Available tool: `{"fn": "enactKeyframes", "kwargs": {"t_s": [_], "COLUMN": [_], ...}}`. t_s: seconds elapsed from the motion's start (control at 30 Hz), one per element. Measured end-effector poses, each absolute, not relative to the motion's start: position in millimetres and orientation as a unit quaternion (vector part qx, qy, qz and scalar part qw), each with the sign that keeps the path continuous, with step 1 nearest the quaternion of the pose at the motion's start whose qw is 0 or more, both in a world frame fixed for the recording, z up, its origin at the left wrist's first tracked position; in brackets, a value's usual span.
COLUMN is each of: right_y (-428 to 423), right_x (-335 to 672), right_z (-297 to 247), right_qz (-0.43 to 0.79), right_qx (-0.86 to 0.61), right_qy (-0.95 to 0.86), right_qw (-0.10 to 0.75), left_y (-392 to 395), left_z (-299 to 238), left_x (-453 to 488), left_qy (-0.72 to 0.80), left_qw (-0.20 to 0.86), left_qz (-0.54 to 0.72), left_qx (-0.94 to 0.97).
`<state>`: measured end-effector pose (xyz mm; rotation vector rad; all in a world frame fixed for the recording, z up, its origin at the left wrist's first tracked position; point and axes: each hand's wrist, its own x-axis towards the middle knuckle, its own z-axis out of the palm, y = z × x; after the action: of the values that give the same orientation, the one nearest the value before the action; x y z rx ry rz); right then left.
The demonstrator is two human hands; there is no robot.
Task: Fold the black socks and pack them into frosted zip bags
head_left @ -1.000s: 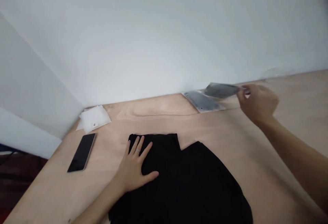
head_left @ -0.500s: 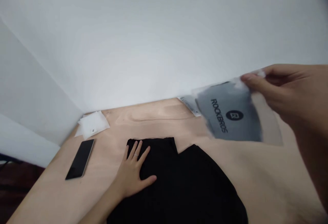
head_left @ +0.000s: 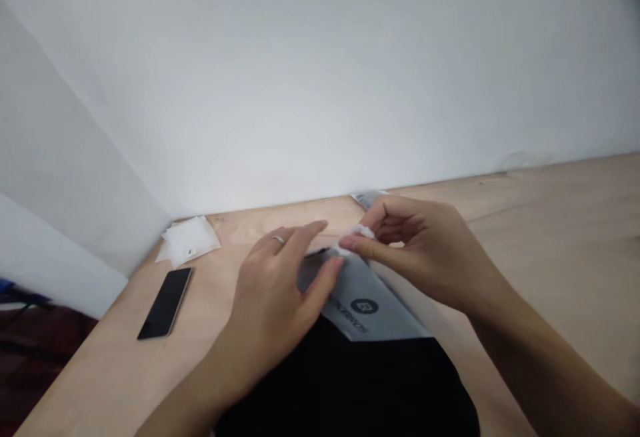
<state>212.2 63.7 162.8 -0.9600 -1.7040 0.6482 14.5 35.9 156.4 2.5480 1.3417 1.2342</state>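
Note:
A translucent grey plastic bag (head_left: 387, 317) printed with a round logo and "ROCKBROS" is pinched at its upper edge by my right hand (head_left: 420, 244). My left hand (head_left: 280, 284), wearing a ring, is at the bag's left side. Its fingers and thumb are spread apart, with the thumb overlapping the bag. Whether the thumb presses on the plastic, I cannot tell. Beneath the bag and both hands, a black piece of cloth (head_left: 360, 390) lies on the wooden table (head_left: 200, 364). The bag and my left hand hide its upper part.
A dark-screened phone (head_left: 165, 304) lies to the left. Behind it, several white packets (head_left: 191, 242) rest by the corner. Another grey packet (head_left: 367, 198) lies against the white wall (head_left: 320, 77), partly behind my right hand. Dark and blue items (head_left: 30, 324) show beyond the table's left edge.
My right hand has brought the bag leftward and down over the black cloth. My left hand has lifted off the cloth and moved to the bag. The view has shifted slightly.

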Motion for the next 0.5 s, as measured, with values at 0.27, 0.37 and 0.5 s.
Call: {"fn": "enactKeyframes", "kwargs": {"t_s": [0.27,0.37,0.5], "right_y": [50,50,56], "right_x": [220,219,217], "right_z": [161,159,157], "right_qz": [0.344,0.331,0.308], "right_qx": [-0.354,-0.356,-0.367], "right_qy": [-0.730,-0.729,-0.747], "right_qw": [0.473,0.481,0.462], "left_y": [29,31,41], "left_z": [160,162,163], "left_x": [27,26,21], "left_qy": [0.401,0.391,0.400], "left_qw": [0.161,0.188,0.192], "left_qz": [0.386,0.418,0.477], "left_qx": [0.815,0.798,0.758]}}
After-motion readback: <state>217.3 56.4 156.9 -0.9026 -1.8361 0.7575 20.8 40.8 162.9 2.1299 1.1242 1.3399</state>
